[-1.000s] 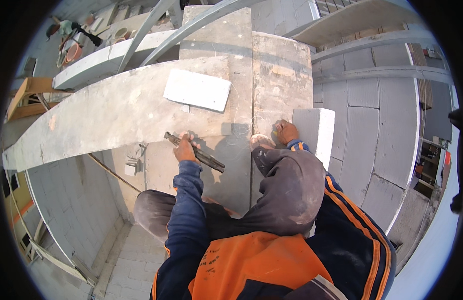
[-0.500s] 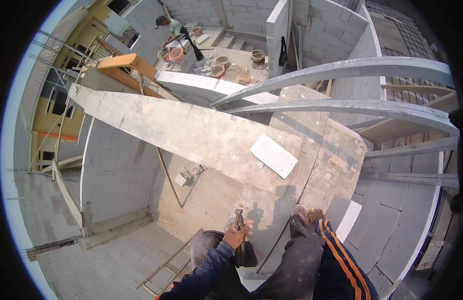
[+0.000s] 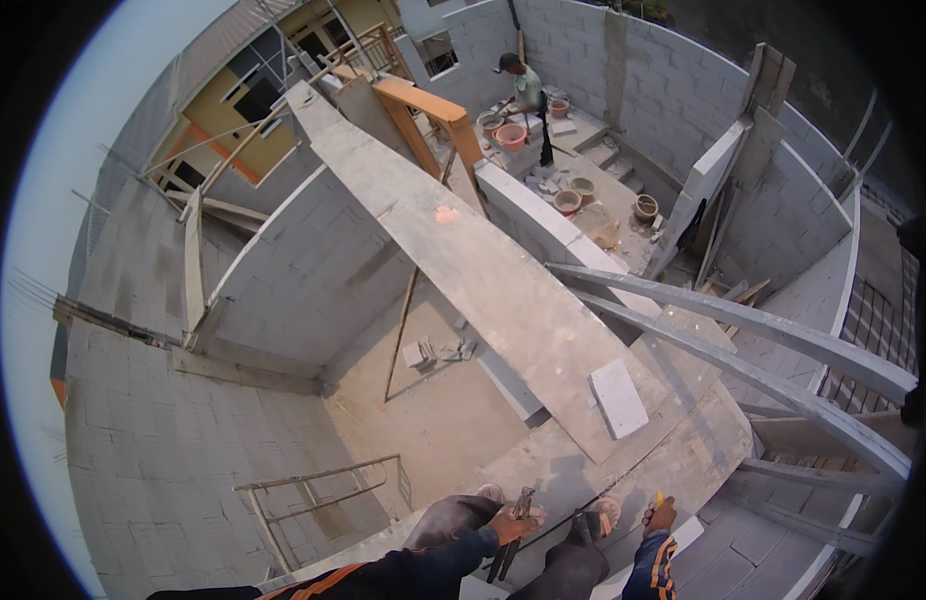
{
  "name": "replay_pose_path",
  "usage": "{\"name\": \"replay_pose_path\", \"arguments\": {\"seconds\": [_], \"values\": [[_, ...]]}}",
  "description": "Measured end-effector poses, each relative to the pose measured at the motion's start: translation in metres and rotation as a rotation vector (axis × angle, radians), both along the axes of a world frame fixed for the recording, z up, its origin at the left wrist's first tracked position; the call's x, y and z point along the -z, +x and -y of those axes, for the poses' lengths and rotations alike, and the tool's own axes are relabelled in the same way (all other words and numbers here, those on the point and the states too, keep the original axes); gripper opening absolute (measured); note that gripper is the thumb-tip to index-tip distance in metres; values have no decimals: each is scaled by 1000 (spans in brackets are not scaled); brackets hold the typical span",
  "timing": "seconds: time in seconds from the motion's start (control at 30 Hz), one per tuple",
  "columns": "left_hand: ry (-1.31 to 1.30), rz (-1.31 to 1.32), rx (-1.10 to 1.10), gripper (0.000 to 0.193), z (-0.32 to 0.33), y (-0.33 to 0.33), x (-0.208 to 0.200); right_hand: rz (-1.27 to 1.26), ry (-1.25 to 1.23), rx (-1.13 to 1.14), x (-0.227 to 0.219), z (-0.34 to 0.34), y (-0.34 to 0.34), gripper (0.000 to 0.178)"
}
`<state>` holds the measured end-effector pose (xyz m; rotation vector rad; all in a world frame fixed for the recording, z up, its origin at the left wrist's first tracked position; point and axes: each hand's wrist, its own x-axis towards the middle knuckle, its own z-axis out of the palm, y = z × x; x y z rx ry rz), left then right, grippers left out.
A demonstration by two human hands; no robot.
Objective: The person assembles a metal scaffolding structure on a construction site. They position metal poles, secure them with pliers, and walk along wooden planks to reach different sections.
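Observation:
My left hand (image 3: 513,524) is closed around a dark, pincer-like tool (image 3: 524,502), whose upper end rises above the fingers while two long handles show below. It is beside my left knee, over the gap between my legs. My right hand (image 3: 661,517) is raised to the right of my right foot (image 3: 608,514), its fingers closed on a small yellow object (image 3: 660,497); the object's kind is too small to tell. Ahead of both hands, a white block (image 3: 618,399) lies flat on the wide plank (image 3: 483,270).
Long grey metal beams (image 3: 753,320) cross on the right. A drop to a lower floor (image 3: 423,400) with block pieces opens at left, near a ladder-like frame (image 3: 313,490). Another person (image 3: 526,85) works far off among buckets (image 3: 511,137). Light block walls (image 3: 313,240) surround the space.
The view has swung, so the plank and beams sit at another angle. My right hand has lifted away from beside my foot, showing the yellow object. The left hand keeps the tool.

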<state>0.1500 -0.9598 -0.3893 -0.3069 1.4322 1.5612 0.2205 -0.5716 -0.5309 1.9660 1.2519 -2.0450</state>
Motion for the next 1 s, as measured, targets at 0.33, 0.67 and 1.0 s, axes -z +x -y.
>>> {"name": "replay_pose_path", "arguments": {"seconds": [0.33,0.67,1.0], "values": [[-133,-303,39,45,-5,-28,-241,-501,477,-995,-404,214,-47,26],[-245,-571,-128,35,91,-20,-473,-684,-199,-966,-631,288,-86,32],[53,-467,-1206,40,189,-38,-551,-869,-27,-1250,-780,295,-215,28]]}}
